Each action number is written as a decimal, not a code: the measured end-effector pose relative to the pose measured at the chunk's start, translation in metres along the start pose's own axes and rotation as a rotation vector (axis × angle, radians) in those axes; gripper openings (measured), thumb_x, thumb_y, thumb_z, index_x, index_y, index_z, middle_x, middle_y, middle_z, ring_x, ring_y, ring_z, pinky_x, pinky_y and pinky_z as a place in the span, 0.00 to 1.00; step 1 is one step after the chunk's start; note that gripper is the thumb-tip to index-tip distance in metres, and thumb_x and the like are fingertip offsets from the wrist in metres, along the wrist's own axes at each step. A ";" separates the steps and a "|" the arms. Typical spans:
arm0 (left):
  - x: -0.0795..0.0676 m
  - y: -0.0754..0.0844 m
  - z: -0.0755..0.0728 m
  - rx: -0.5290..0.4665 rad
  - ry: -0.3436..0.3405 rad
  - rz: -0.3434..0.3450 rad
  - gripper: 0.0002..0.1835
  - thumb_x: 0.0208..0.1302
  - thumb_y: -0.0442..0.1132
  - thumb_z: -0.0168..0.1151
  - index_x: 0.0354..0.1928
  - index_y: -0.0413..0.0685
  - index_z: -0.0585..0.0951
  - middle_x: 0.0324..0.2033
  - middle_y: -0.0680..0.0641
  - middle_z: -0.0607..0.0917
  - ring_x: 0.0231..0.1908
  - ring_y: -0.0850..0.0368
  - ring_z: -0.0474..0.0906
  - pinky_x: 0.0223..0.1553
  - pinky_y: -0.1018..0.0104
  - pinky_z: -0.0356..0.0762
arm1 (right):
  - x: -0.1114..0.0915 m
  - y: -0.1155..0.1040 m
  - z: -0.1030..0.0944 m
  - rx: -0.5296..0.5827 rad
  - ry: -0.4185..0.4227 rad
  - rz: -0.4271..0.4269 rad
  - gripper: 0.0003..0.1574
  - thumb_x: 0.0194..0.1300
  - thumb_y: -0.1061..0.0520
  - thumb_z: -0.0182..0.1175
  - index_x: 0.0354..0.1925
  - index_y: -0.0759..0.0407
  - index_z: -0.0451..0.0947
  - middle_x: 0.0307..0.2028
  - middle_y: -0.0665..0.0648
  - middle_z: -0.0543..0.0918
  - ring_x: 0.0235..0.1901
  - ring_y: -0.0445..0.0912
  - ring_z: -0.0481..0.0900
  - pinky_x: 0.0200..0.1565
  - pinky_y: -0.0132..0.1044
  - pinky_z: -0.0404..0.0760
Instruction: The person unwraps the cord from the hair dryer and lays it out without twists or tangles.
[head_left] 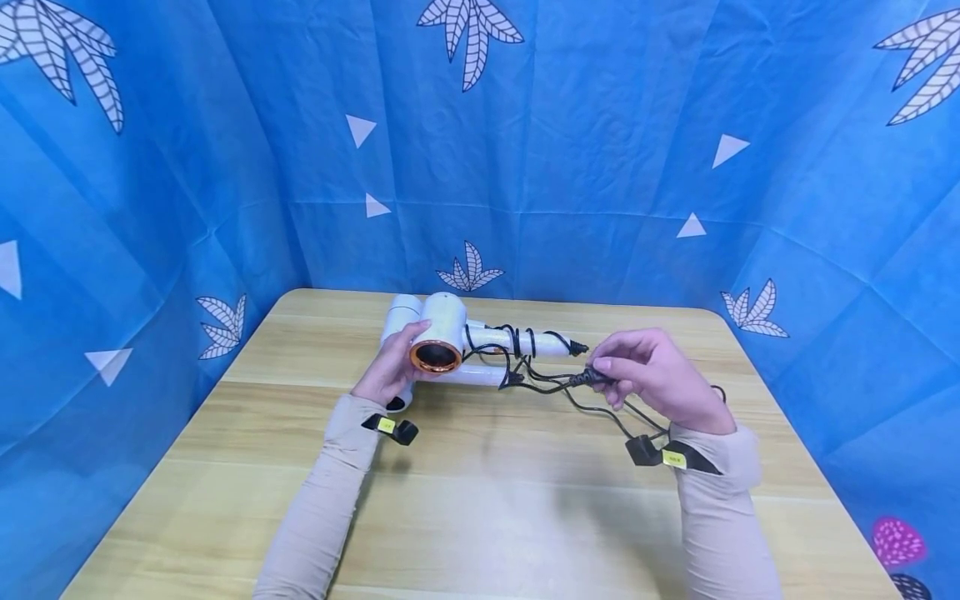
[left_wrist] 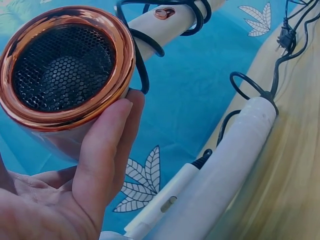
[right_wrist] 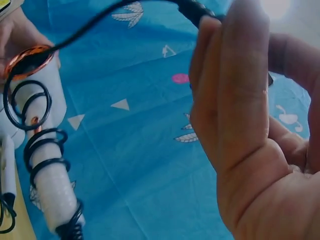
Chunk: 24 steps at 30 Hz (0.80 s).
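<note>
A white hair dryer (head_left: 444,317) with a copper-coloured ring round its dark mesh end is in my left hand (head_left: 392,364), gripped at the barrel. Its handle (right_wrist: 52,187) points right, with black cord (right_wrist: 45,145) looped several times around it. To the right, my right hand (head_left: 654,379) pinches the plug end (head_left: 588,377) of a black cord between thumb and fingers. The fingers hide much of that plug in the right wrist view. In the left wrist view, the mesh end (left_wrist: 62,67) faces the camera, with the fingers along its side.
Other white hair dryers lie on the wooden table (head_left: 480,500) behind and below the held one, one showing its barrel (head_left: 402,310). Their white handles (left_wrist: 215,175) point right. Loose black cords and a plug (left_wrist: 286,37) lie farther right. A blue patterned curtain (head_left: 600,167) surrounds the table.
</note>
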<state>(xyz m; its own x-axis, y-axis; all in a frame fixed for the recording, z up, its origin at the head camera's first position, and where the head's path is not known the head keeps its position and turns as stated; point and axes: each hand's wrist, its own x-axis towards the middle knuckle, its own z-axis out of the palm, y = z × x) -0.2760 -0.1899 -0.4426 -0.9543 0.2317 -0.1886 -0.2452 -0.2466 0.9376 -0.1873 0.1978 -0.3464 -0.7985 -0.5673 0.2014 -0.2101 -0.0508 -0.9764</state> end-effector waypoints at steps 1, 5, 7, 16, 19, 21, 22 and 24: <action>0.000 0.001 0.000 -0.004 0.001 0.001 0.35 0.75 0.55 0.52 0.71 0.36 0.63 0.44 0.48 0.83 0.36 0.57 0.89 0.36 0.65 0.91 | 0.001 0.002 -0.001 -0.026 -0.016 0.010 0.13 0.73 0.68 0.57 0.43 0.57 0.87 0.29 0.51 0.90 0.24 0.37 0.84 0.29 0.32 0.88; -0.002 0.003 -0.001 -0.020 -0.004 0.001 0.34 0.76 0.56 0.51 0.70 0.37 0.63 0.44 0.48 0.84 0.37 0.58 0.89 0.37 0.66 0.91 | 0.006 0.009 -0.005 -0.121 -0.055 0.058 0.08 0.73 0.66 0.59 0.43 0.63 0.85 0.28 0.51 0.89 0.22 0.37 0.83 0.28 0.35 0.89; -0.003 0.004 -0.001 -0.024 -0.007 -0.001 0.34 0.76 0.56 0.52 0.70 0.37 0.62 0.45 0.48 0.83 0.38 0.58 0.89 0.38 0.66 0.91 | 0.008 0.012 -0.007 -0.158 -0.060 0.089 0.07 0.73 0.65 0.59 0.44 0.68 0.83 0.27 0.51 0.89 0.22 0.37 0.84 0.28 0.37 0.89; -0.009 0.008 -0.002 -0.039 -0.017 0.002 0.33 0.75 0.57 0.53 0.69 0.40 0.63 0.44 0.48 0.85 0.37 0.59 0.90 0.38 0.68 0.91 | 0.017 0.026 -0.016 -0.224 -0.040 0.215 0.16 0.72 0.61 0.62 0.48 0.76 0.80 0.29 0.58 0.90 0.22 0.40 0.84 0.29 0.39 0.90; -0.010 0.009 -0.002 -0.056 -0.023 0.011 0.31 0.75 0.57 0.52 0.67 0.42 0.64 0.43 0.48 0.86 0.36 0.59 0.90 0.35 0.68 0.90 | 0.019 0.032 -0.021 -0.225 -0.040 0.240 0.17 0.72 0.60 0.62 0.49 0.76 0.80 0.30 0.61 0.90 0.22 0.40 0.84 0.29 0.39 0.90; -0.010 0.009 -0.003 -0.063 -0.033 0.016 0.30 0.75 0.57 0.53 0.66 0.43 0.64 0.42 0.48 0.86 0.35 0.58 0.90 0.34 0.68 0.90 | 0.021 0.037 -0.024 -0.215 -0.040 0.259 0.17 0.72 0.61 0.62 0.49 0.77 0.80 0.30 0.61 0.90 0.22 0.40 0.84 0.30 0.38 0.90; -0.010 0.009 -0.004 -0.066 -0.036 0.019 0.29 0.76 0.56 0.53 0.65 0.43 0.65 0.41 0.49 0.87 0.35 0.58 0.91 0.34 0.68 0.90 | 0.021 0.039 -0.026 -0.209 -0.037 0.270 0.17 0.72 0.61 0.62 0.49 0.76 0.80 0.31 0.61 0.90 0.23 0.40 0.84 0.30 0.38 0.90; -0.010 0.010 -0.004 -0.073 -0.040 0.022 0.28 0.75 0.56 0.53 0.65 0.43 0.65 0.41 0.49 0.87 0.36 0.58 0.91 0.34 0.68 0.91 | 0.022 0.044 -0.030 -0.184 -0.030 0.291 0.14 0.73 0.61 0.61 0.49 0.73 0.82 0.31 0.60 0.89 0.23 0.40 0.84 0.30 0.36 0.90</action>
<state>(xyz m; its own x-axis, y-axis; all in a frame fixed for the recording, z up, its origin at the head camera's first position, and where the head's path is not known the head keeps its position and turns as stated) -0.2700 -0.1984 -0.4326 -0.9524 0.2625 -0.1549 -0.2373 -0.3198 0.9173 -0.2311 0.2075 -0.3822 -0.8234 -0.5605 -0.0885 -0.0767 0.2645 -0.9613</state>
